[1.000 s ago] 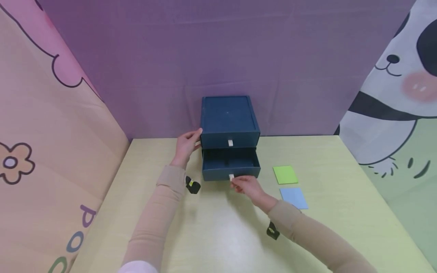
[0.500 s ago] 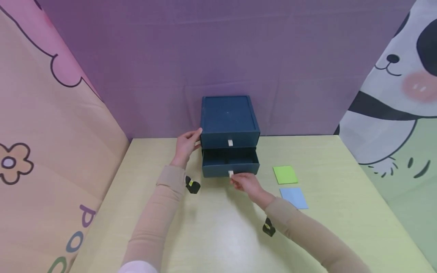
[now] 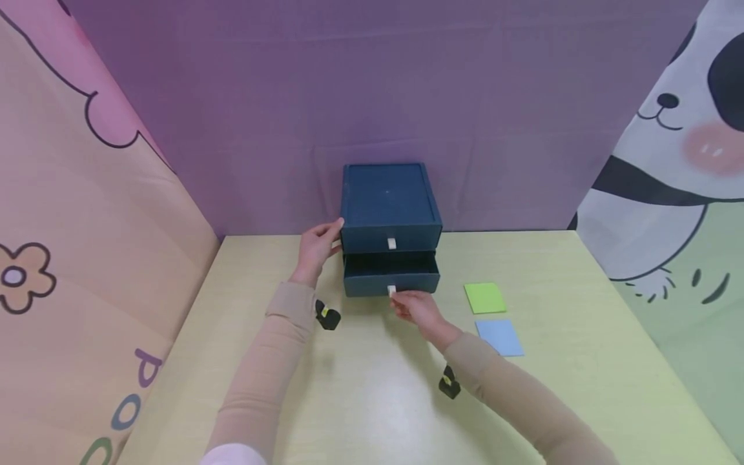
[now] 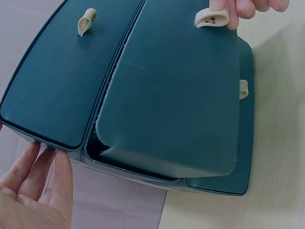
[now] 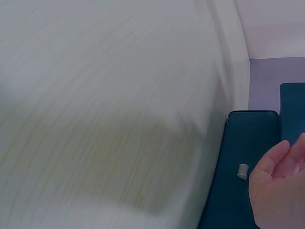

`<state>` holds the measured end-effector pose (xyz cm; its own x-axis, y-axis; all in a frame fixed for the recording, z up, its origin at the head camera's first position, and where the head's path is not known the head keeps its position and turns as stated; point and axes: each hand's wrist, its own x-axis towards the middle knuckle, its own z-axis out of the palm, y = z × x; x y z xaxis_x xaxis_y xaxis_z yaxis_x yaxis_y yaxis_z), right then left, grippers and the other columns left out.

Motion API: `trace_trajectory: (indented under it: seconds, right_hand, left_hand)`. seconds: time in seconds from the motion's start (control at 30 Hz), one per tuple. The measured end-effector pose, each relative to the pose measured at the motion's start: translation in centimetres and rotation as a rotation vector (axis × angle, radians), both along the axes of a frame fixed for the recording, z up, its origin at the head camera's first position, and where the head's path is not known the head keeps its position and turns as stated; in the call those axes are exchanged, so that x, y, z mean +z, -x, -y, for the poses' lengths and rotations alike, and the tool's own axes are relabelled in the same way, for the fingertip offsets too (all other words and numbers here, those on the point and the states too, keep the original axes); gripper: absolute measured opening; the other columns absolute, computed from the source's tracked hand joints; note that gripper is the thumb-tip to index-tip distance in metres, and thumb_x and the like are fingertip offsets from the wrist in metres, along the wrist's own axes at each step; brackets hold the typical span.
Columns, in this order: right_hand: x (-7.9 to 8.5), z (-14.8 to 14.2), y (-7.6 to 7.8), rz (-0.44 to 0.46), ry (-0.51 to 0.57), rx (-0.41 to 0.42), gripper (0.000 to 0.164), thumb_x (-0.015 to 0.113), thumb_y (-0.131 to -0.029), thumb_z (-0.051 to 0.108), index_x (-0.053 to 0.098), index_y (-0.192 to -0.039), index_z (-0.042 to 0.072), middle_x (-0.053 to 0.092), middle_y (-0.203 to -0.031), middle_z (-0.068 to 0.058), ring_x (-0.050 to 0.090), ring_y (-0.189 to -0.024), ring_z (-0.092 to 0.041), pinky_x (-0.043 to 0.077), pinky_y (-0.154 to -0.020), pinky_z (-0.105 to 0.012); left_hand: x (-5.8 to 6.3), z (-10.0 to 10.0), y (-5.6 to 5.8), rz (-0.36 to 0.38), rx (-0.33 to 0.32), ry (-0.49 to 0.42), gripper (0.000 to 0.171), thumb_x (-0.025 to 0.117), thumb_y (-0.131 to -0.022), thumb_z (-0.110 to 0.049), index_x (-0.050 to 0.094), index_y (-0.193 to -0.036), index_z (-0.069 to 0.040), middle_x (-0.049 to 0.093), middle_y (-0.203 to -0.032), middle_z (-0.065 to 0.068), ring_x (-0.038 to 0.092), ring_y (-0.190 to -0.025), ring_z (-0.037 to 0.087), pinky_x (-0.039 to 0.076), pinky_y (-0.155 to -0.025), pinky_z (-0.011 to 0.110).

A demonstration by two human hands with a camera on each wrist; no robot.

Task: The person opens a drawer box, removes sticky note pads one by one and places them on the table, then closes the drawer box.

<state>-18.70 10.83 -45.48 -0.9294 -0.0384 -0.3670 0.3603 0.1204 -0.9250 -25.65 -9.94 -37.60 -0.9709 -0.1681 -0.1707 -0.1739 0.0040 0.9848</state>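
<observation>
A dark blue drawer unit (image 3: 388, 194) stands against the purple backdrop, with three drawer fronts showing in the left wrist view. Its middle drawer (image 3: 363, 285) is partly pulled out, and the visible inside looks dark. My right hand (image 3: 423, 312) pinches the pale pull loop (image 4: 212, 18) on that drawer's front. At the unit's left side rests my left hand (image 3: 316, 252), its fingertips touching the side wall by the top drawer (image 4: 52, 71). The top and bottom drawers (image 4: 245, 138) are closed, each with a pale loop.
On the pale table (image 3: 360, 400), a green square pad (image 3: 485, 298) and a blue square pad (image 3: 500, 337) lie right of the unit. Black wrist-worn pieces (image 3: 328, 316) show beside the sleeves. Printed fabric walls (image 3: 87, 258) flank the table.
The middle drawer has slid partway inward, and my right hand has moved with it toward the unit. My left hand has stayed at the unit's side.
</observation>
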Motion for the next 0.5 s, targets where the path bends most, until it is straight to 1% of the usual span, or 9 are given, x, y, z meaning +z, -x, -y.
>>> trace_trajectory:
  seconds: [0.2, 0.33, 0.5]
  right_hand:
    - [0.19, 0.17, 0.08, -0.011, 0.000, 0.005, 0.033, 0.054, -0.093, 0.018, 0.060, -0.112, -0.008, 0.065, -0.088, -0.006, 0.057, -0.075, -0.015, 0.055, -0.080, -0.029]
    - [0.21, 0.27, 0.28, -0.022, 0.014, 0.002, 0.032, 0.053, -0.093, 0.017, 0.060, -0.112, -0.009, 0.064, -0.083, -0.002, 0.056, -0.072, -0.012, 0.055, -0.081, -0.029]
    - [0.25, 0.47, 0.62, -0.027, 0.034, -0.024, 0.030, 0.053, -0.093, 0.015, 0.061, -0.110, -0.009, 0.062, -0.077, 0.002, 0.055, -0.070, -0.010, 0.055, -0.079, -0.028]
  left_hand:
    - [0.04, 0.05, -0.09, -0.001, -0.006, -0.004, 0.047, 0.063, -0.086, -0.040, 0.063, -0.119, -0.007, 0.058, -0.127, 0.008, 0.057, -0.113, 0.022, 0.051, -0.095, 0.037]
    - [0.04, 0.06, -0.07, 0.001, -0.008, -0.008, 0.047, 0.063, -0.086, -0.041, 0.063, -0.119, -0.007, 0.058, -0.127, 0.007, 0.057, -0.113, 0.022, 0.051, -0.095, 0.036]
    - [0.04, 0.07, -0.09, 0.001, -0.011, -0.014, 0.046, 0.063, -0.086, -0.040, 0.063, -0.118, -0.007, 0.058, -0.126, 0.007, 0.057, -0.113, 0.022, 0.051, -0.095, 0.036]
